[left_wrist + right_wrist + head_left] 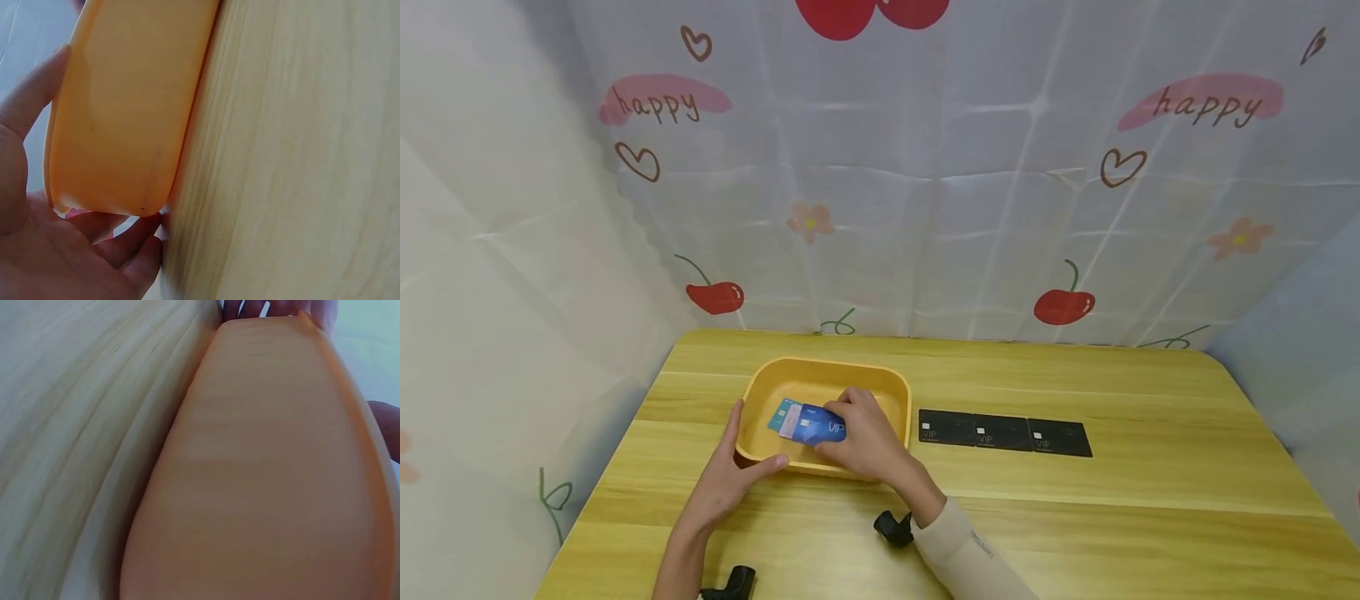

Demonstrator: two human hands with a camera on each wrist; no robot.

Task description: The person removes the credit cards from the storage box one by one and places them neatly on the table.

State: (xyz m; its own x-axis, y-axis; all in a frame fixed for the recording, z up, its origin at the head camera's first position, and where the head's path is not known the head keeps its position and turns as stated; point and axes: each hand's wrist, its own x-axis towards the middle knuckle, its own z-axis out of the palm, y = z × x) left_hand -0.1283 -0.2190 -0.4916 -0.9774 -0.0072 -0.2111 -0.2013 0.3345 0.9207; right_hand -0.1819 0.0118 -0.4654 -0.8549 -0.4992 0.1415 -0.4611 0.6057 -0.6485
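Cards [808,422], blue and fanned, lie inside the yellow tray [760,392] on the wooden surface [1150,517], pinched by the right hand [865,437]; the left hand [730,471] grips the tray's near corner. Left wrist: tray wall [125,112] cupped by curled fingers [119,240]. Right wrist: only blurred tray wall [269,487].

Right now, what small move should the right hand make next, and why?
Probably lift the blue cards out of the yellow tray: the right hand already pinches them there, the left hand steadies the tray's corner, and three black cards lie beside it.
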